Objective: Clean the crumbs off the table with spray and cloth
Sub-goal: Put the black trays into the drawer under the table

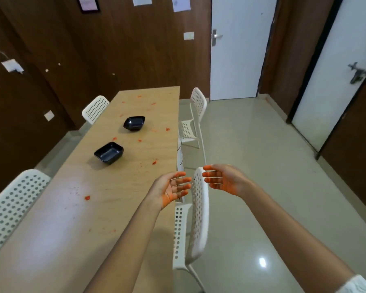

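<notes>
**Bench with red crumbs, two dark bowls, both hands held out bare**

Item 1. Bench (118,187): long, light wood top, running from the near left corner away toward the brown panelled wall. Small red crumbs (87,197) and smears lie scattered over it, thicker toward the far half; a faint dusting of specks shows on the near half.

Item 2. Near bowl (109,152): dark, squarish, standing on the bench about midway along. Far bowl (134,123): same kind, further back, well apart from the first. Red bits lie between and around the two.

Item 3. Left hand (171,189): raised over the bench's right edge, palm turned inward, fingers spread and relaxed, holding nothing. Orange-red staining on the fingertips and heel of the palm.

Item 4. Right hand (221,179): raised beyond the bench edge, over the floor, palm facing the left hand, fingers straight and loosely apart, holding nothing. Same staining.

Item 5. White perforated chair (199,214): near chair at the bench's right side, its backrest top showing between the two hands.

Item 6. Three more white perforated chairs at the bench: two on the left, one at the far right.

Item 7. Two white doors in the right-hand wall; pale glossy floor.
</notes>
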